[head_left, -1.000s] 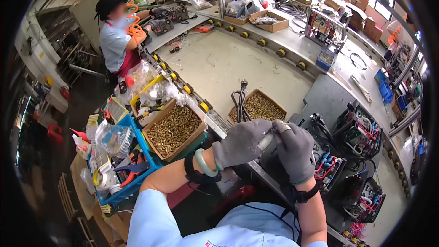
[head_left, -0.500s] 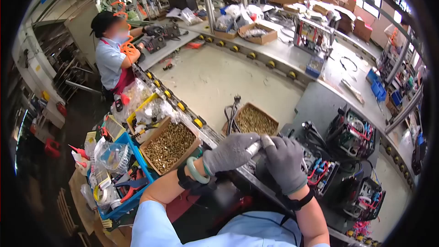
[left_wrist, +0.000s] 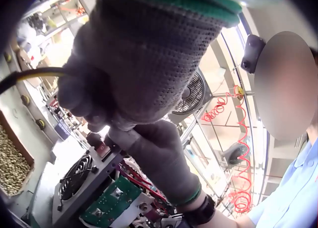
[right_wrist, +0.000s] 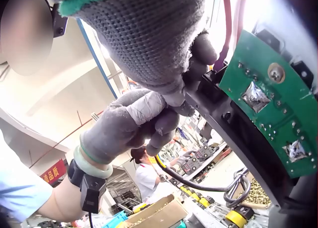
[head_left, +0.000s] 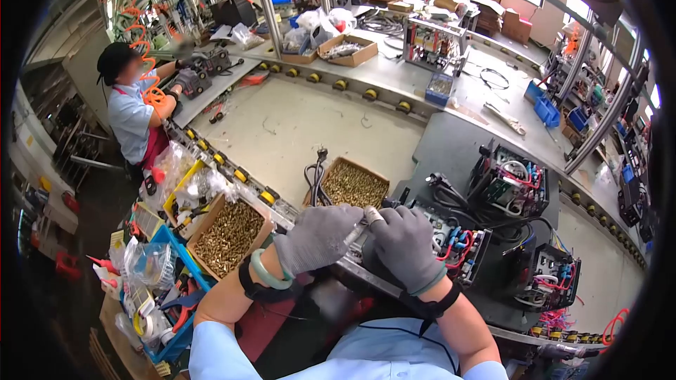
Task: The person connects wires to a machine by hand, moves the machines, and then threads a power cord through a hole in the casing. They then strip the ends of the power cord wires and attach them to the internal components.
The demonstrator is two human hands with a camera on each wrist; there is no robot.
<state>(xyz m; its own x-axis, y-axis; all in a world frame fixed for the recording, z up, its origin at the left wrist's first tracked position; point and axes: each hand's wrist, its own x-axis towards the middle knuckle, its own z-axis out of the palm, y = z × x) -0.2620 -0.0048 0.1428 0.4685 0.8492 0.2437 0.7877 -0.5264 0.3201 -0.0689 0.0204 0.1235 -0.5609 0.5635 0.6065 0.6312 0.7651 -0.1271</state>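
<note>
At the black metal chassis, the grey-gloved left hand grips a black-and-yellow cable, seemingly for fitting with careful alignment next, the right hand hiding its hold.

From the pale worktop's middle, a carton of brass fittings sits at five o'clock; at four, a dark grey board bears wired, open-cased machines.

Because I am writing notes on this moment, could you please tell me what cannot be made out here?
Head view: anything between the left hand and the right hand is hidden by the hands themselves.
Left wrist view: the end of the black-and-yellow cable is hidden by the left hand.
Right wrist view: the green circuit board is cut off by the right edge.
Head view: the brass-coloured pieces are too small to identify.
</note>
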